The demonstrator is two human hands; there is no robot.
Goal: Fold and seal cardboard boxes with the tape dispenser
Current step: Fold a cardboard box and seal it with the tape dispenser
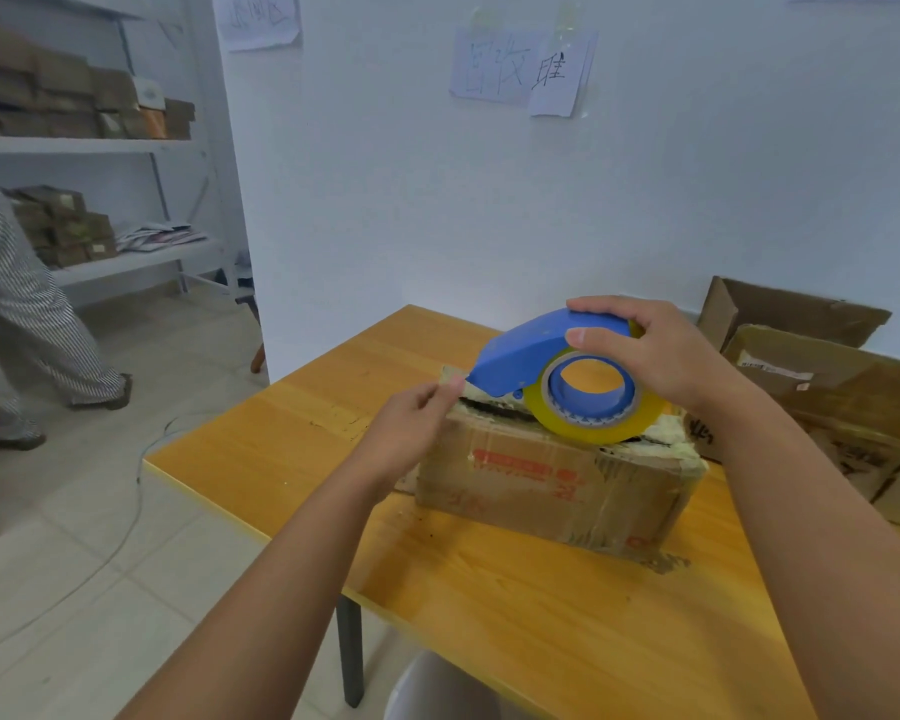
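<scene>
Seen from the head camera, the tape dispenser (546, 356) is held over the top of the cardboard box (557, 485), which sits on the desk (489, 615) with its long axis running left to right across the view. The right hand (661, 356) is wrapped over the blue hood of the dispenser, fingers curled round it, so this grip is clamped on the tool. The yellow tape roll (593, 407) is rested on the box's top seam near the right end, while the nose of the dispenser is pointed left, toward the box's left edge. Just beside that nose the left hand (411, 423) is placed, its thumb and fingertips pinched together at what appears to be the free tape end (455, 379), though the clear strip is too faint to be made out with certainty. The seam is thus laid along the line between the two hands, and the left hand is the nearer to the box's left end. A pull of the dispenser rightward along the seam is judged to be called for, with the tape end pressed down at the left. More open boxes (827, 376) are stacked at the right, well apart from the left hand.
</scene>
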